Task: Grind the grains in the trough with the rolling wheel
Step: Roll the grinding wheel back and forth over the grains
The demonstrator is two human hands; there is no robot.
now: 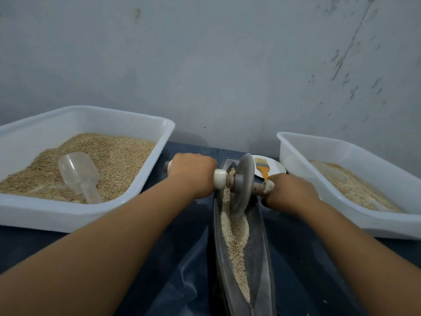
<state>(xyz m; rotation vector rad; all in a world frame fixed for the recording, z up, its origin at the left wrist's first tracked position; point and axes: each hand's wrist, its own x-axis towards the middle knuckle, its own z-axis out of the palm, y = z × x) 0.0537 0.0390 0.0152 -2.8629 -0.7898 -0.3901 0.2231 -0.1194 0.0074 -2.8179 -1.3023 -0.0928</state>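
both hands (192, 173) gripping wheel axle (230, 179)

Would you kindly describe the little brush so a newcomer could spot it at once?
Start at the dark trough running down the middle, with the grey rolling wheel at its far end. Just behind the wheel, right of it, sits a small white plate. The brush lies on it: orange handle, pale bristles, the only brightly coloured thing there.

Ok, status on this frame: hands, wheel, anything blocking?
Left hand and right hand both grip the axle handles. Rolling wheel stands in the trough, toward its far end, grains behind it. Nothing in the way.
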